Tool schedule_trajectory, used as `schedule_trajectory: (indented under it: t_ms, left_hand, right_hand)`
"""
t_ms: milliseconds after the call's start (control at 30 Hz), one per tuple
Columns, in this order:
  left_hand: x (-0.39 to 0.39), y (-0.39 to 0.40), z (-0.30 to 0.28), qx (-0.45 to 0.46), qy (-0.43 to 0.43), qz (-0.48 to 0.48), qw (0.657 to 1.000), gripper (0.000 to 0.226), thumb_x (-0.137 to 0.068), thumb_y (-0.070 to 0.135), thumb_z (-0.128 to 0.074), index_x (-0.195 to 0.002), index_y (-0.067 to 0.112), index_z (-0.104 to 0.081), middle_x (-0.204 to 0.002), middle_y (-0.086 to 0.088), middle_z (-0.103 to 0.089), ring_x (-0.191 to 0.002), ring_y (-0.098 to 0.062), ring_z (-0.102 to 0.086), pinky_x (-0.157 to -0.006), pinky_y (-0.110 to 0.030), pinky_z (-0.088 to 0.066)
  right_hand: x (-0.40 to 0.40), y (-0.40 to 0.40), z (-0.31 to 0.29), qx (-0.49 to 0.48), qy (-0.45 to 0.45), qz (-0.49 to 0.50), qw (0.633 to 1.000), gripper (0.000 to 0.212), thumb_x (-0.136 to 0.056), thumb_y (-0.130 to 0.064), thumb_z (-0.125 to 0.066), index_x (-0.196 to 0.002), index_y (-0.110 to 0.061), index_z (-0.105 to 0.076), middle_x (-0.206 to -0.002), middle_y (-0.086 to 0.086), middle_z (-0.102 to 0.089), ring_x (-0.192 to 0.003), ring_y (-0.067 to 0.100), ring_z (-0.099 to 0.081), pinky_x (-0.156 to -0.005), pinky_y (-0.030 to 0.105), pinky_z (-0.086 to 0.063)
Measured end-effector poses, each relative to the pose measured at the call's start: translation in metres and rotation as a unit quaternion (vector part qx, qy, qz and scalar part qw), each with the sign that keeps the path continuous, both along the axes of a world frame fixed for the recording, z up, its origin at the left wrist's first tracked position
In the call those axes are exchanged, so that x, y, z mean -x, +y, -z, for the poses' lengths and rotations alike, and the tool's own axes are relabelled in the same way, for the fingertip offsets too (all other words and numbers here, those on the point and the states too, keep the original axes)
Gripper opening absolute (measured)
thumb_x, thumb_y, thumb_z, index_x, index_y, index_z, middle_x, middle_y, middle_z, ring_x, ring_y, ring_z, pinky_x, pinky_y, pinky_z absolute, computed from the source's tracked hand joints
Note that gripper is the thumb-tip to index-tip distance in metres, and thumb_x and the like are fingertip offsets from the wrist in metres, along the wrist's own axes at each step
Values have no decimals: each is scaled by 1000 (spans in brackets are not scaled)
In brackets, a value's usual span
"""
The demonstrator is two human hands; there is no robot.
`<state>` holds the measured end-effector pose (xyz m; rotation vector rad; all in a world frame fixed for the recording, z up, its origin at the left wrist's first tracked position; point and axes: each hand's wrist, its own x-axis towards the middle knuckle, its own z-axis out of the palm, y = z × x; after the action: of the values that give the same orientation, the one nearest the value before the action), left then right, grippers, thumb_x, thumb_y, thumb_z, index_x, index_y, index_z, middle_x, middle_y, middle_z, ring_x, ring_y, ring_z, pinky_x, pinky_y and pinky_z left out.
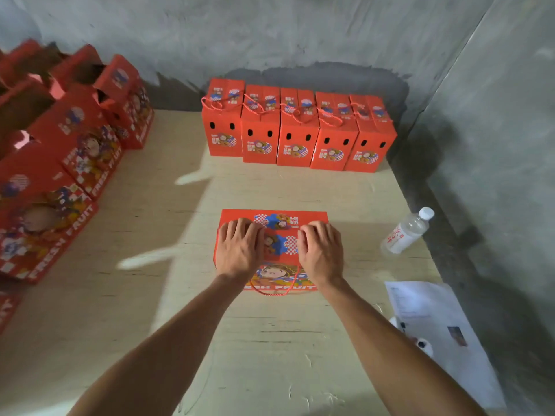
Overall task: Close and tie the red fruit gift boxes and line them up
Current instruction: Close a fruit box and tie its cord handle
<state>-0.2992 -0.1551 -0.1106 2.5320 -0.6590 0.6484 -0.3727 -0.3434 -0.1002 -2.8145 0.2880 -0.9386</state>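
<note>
**Flaps pressed down, cord not yet tied**

While both palms lie flat on the lid, I read this as the closing step on the red box [271, 250] at the centre of the frame, standing on the desk [168, 223] directly in front of me. My left hand [238, 249] covers the left part of the top, my right hand [321, 252] the right part, a strip of printed lid showing between them. The fingers [237, 228] of both hands are extended and loosely spread, pressing rather than pinching anything.

A red cord [271, 291] hangs in a loop down the near face, so I judge the tying is still to come. The next move, as I see it, calls for keeping the flaps down with one hand while the other gathers that loop up.

Along the upper middle of the frame stands a row of five tied boxes [297, 130] against the wall; the new one would likely join that line.

At the left edge a stack of open boxes [60, 151] is blurred and cut off, so I cannot count them. Whether the flaps under my palms have locked is hidden. A water bottle [405, 232] and a sheet of paper [435, 325] lie at right; its print is unreadable.
</note>
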Motion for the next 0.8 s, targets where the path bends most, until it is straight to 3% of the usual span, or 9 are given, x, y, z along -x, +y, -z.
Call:
schedule_trajectory:
  t_ms: [200,300,367,433,500,600,700,800]
  left_hand:
    - [-2,0,7,70,-27,9,997,22,-103,31,-56,-90,19,-70,-88,4,-55,-80,-23,-48,-81,-38,-40]
    - [-1,-2,6,73,-27,9,997,21,-103,30,-60,-92,19,-74,-93,5,-62,-83,-22,-53,-82,-37,-41]
    - [1,-2,5,75,-18,30,997,19,-102,26,-62,-99,16,-77,-104,3,-71,-95,-24,-64,-88,-37,-45]
    - [2,1,4,56,8,64,996,21,-102,23,-62,-112,13,-78,-121,0,-74,-119,-24,-66,-106,-42,-45]
    - [2,2,-3,13,70,95,993,30,-105,24,-56,-130,14,-70,-140,-1,-63,-139,-19,-51,-119,-45,-34]
    - [2,-1,-15,-123,143,104,976,50,-111,34,-30,-159,18,-33,-166,1,-24,-156,-16,-15,-128,-42,-9]
    - [1,-5,-19,-205,189,82,957,57,-110,40,-14,-164,24,-4,-171,4,3,-157,-17,9,-127,-45,5]
    - [-2,-15,-22,-203,231,62,950,60,-107,50,-9,-163,31,0,-171,4,7,-157,-20,14,-125,-53,8]
  right_hand:
    - [0,-9,2,5,-3,-42,999,24,-102,-23,-51,-85,-13,-65,-90,4,-61,-82,29,-57,-74,42,-45]
    - [-2,-11,5,7,-21,-53,998,24,-102,-22,-52,-89,-12,-69,-103,3,-67,-86,28,-61,-77,41,-46]
    - [-2,-12,8,3,-36,-67,997,23,-101,-21,-56,-97,-9,-75,-116,4,-72,-98,27,-66,-86,41,-50]
    - [-2,-12,11,1,-39,-93,995,24,-100,-21,-60,-108,-8,-79,-124,4,-73,-112,27,-68,-96,42,-52]
    - [-2,-12,11,1,-5,-116,993,28,-101,-23,-60,-120,-10,-76,-131,4,-69,-125,26,-63,-105,44,-49]
    - [-2,-14,5,31,114,-134,984,44,-107,-31,-42,-147,-15,-55,-154,4,-49,-146,25,-42,-117,46,-35]
    - [-4,-16,-2,52,238,-126,962,57,-108,-40,-21,-162,-23,-23,-170,1,-15,-158,21,-11,-126,47,-13]
    - [-10,-12,-5,7,296,-76,952,58,-107,-48,-15,-163,-33,-11,-172,-2,0,-158,19,3,-127,51,0]
